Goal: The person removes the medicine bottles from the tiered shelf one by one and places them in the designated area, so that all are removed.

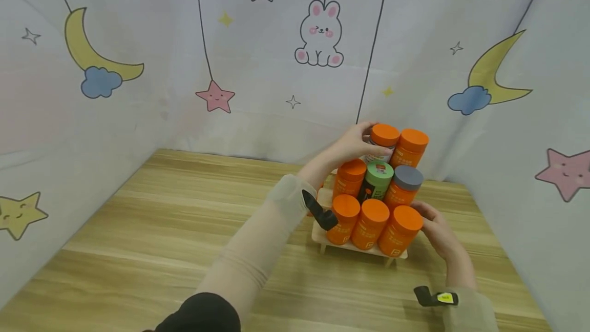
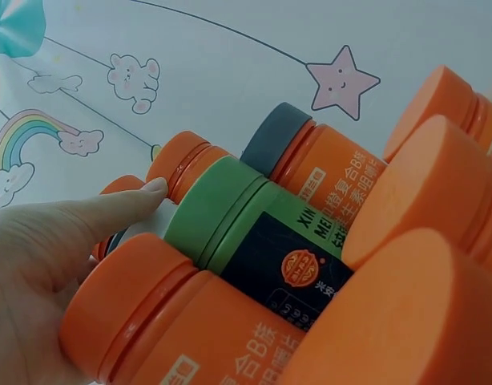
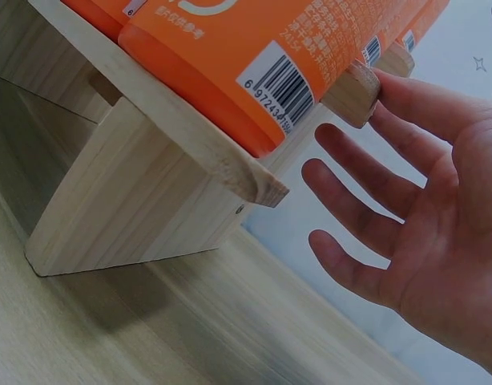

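Jars (image 1: 374, 225) sit stepped on a wood stand (image 3: 158, 192) betw. my hands, prob. so back rows show over front ones. L hand (image 1: 352, 145) curls round the pale jar (image 1: 385, 136) w/ orange lid, top row. R hand (image 1: 441, 234) is loosely spread, gripping nothing, index tip seemingly touching a shelf end (image 3: 354, 98), maybe to steady it.

Orange-lidded jar (image 1: 386, 137), whitish body, lid on, roughly upright, pinched between left thumb and fingers (image 1: 365, 128); base hidden. Tiered pale-wood rack (image 3: 142, 184), standing level, loaded: one shelf end at right index fingertip, looks touching; lower shelf and side panel apart from remaining right fingers (image 3: 350, 204).
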A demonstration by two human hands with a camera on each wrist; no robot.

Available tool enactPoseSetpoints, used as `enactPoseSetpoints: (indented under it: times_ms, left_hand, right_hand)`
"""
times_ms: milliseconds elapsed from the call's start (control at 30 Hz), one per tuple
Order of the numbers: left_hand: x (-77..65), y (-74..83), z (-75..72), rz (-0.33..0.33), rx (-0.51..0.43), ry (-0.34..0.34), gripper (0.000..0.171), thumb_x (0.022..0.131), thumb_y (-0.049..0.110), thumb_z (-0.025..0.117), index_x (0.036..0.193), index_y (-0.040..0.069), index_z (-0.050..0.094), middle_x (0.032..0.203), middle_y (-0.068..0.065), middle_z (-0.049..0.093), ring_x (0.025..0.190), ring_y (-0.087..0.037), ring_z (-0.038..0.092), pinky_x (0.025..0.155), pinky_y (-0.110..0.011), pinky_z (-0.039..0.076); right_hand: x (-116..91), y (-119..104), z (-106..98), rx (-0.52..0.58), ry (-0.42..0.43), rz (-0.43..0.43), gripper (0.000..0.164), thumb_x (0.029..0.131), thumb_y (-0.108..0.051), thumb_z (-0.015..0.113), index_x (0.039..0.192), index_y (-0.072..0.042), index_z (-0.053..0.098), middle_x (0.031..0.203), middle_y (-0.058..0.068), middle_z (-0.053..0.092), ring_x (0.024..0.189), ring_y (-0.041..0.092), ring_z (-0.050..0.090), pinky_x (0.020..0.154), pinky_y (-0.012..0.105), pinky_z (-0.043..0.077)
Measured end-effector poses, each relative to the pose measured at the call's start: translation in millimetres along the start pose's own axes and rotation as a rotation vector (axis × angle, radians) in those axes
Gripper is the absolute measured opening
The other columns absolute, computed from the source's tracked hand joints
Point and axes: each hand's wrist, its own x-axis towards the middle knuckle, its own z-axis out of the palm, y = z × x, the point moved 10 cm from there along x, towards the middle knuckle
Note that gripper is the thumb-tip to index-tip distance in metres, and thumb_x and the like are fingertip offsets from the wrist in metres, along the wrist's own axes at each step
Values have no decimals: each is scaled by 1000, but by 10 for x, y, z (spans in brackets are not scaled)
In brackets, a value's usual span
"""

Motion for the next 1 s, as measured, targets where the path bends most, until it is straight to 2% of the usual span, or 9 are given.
enactPoseSetpoints:
  times_ms: [300,500,800,1000]
  left_hand:
    - [6,26,23,40,-1,-21,67,87,16,74,146,11,43,138,-10,56,126,-24,54,98,-32,48]
    - [5,28,12,31,2,-16,66,87,16,75,145,10,44,137,-11,56,123,-24,55,97,-32,49]
    - [-16,65,-54,28,55,60,62,83,18,79,138,7,52,128,-11,61,115,-22,59,92,-29,51]
    - [-37,63,-119,46,31,120,61,81,16,81,136,7,55,127,-11,63,113,-23,61,88,-27,52]
  right_hand:
    - [-12,-18,0,-12,1,16,36,101,-7,45,112,-36,62,109,-21,63,102,-3,56,86,12,44]
    - [-17,-25,5,-8,-4,7,35,101,-7,45,113,-35,62,109,-20,63,102,-3,55,86,13,43]
    - [-17,-46,5,3,-4,-2,37,101,-5,44,113,-35,62,109,-20,63,101,-3,56,85,14,45]
    - [-16,-42,-12,11,1,-13,39,101,-3,43,112,-35,63,109,-20,64,101,-3,56,84,13,45]
